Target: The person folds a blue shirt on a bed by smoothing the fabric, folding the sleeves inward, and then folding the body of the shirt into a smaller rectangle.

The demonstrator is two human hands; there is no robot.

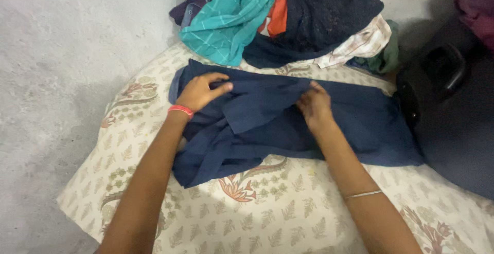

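Navy garment (267,125) is mid-fold on the bed (288,213): left hand (200,92) presses flat, fingers spread; right hand (314,105) pinches a fold.

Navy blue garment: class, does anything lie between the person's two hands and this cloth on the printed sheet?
Nothing visible does. The left hand lies directly on the navy blue garment near its left end, and the right hand pinches a fold near its middle. The pile of clothes sits behind, past the garment's far edge.
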